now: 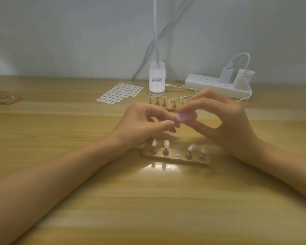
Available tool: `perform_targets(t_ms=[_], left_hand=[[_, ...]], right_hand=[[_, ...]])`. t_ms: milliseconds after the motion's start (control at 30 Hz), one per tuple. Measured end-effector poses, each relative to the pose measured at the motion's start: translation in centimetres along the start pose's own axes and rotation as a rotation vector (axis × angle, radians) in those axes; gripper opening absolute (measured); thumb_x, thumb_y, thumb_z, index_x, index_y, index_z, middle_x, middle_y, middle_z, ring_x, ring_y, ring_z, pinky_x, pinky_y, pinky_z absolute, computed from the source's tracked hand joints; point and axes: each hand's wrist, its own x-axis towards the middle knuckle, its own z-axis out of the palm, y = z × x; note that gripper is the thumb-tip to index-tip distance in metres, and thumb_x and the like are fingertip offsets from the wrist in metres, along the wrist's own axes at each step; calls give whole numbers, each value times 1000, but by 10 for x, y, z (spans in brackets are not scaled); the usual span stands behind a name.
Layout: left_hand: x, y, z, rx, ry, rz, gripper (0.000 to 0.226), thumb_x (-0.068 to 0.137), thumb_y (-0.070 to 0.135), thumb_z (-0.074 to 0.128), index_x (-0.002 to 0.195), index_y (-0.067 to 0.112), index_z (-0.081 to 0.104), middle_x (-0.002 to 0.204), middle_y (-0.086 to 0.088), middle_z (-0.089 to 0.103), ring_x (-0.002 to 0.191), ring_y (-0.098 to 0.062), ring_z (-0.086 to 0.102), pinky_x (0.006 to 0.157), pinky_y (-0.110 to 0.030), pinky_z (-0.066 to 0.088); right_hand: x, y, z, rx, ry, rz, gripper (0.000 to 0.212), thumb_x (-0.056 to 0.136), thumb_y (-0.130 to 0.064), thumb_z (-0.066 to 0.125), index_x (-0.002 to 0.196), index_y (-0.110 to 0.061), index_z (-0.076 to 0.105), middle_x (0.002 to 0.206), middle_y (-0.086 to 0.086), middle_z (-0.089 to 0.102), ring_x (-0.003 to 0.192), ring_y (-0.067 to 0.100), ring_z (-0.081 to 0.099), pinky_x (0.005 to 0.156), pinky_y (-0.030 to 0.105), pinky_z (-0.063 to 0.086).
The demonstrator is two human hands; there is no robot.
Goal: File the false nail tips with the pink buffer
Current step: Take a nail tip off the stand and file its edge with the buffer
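My right hand [224, 121] pinches the small pink buffer [238, 116] between thumb and fingers above the table's middle. My left hand [143, 123] faces it with fingers curled, pinching something small at the buffer's left end; the item itself is hidden by fingertips and blur. Below the hands lies a wooden holder [175, 159] with several false nail tips [166, 144] standing on pegs and one bare spot in the middle. A second holder with nail tips [163, 101] stands farther back, partly behind the hands.
A sheet of white adhesive tabs [120, 92] lies at the back left of centre. A white clip lamp base [157, 78] and a power strip [217, 85] with plugs and cables stand by the wall. Another wooden piece [4, 98] lies at the far left.
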Motion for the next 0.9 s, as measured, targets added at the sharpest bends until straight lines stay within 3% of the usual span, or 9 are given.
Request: perform_targets(t_ms=[100,233,300,433,533,667,767,833,900], left_hand=[[1,-1,-1,-15,22,-9,2,85,25,81,85,23,82,79,-1,78,53,-9,49,50,-19,41],[1,-1,-1,-19,-6,17,6,87,23,79,88,18,82,81,-2,79,52,-1,53,51,-16,41],[1,-2,-1,-17,6,11,8,84,30,81,87,22,82,81,-1,79,52,-3,50,51,-17,40],[0,0,0,-13,-12,25,5,89,19,77,89,19,82,82,0,79,51,0,52,50,-15,41],[0,0,0,0,9,11,7,85,31,80,86,24,82,82,0,78,53,-8,47,51,-17,39],[0,1,-1,3,-3,24,5,86,15,79,87,19,82,84,-1,79,59,-10,57,54,-17,43],[-1,3,-1,-26,-10,20,1,84,26,81,85,24,81,85,1,79,61,-14,55,53,-17,41],[-1,2,-1,-16,1,13,8,82,33,81,84,25,81,83,3,78,60,-17,50,54,-22,40],[-1,3,0,-26,-9,15,2,85,24,80,85,22,81,86,2,79,63,-22,51,60,-30,43]], right_hand=[[0,0,4,-20,-39,-14,13,89,-8,78,102,-8,76,99,4,66,89,18,63,79,48,52],[2,2,-1,8,-4,-4,12,91,-10,76,102,-5,75,97,6,66,89,22,65,78,47,52],[2,1,2,-6,-52,-29,10,91,-8,77,100,-6,76,97,7,66,89,21,64,79,45,52],[2,2,-2,8,16,45,11,91,-8,75,101,-7,75,94,6,64,85,19,61,78,37,51],[1,-4,4,0,-42,-45,11,91,-10,76,102,-8,76,96,5,64,89,17,61,79,38,51],[4,4,-2,18,14,90,12,91,-11,74,102,-7,74,93,5,63,83,14,60,78,32,52],[3,-1,0,51,-11,12,14,90,-11,76,103,-6,74,96,7,64,87,16,62,82,26,51],[4,-2,4,63,-69,-5,15,89,-12,75,103,-6,74,96,6,64,88,16,62,83,24,50],[5,1,-1,49,-29,67,14,90,-11,73,104,-7,74,95,5,65,86,13,60,81,20,48]])
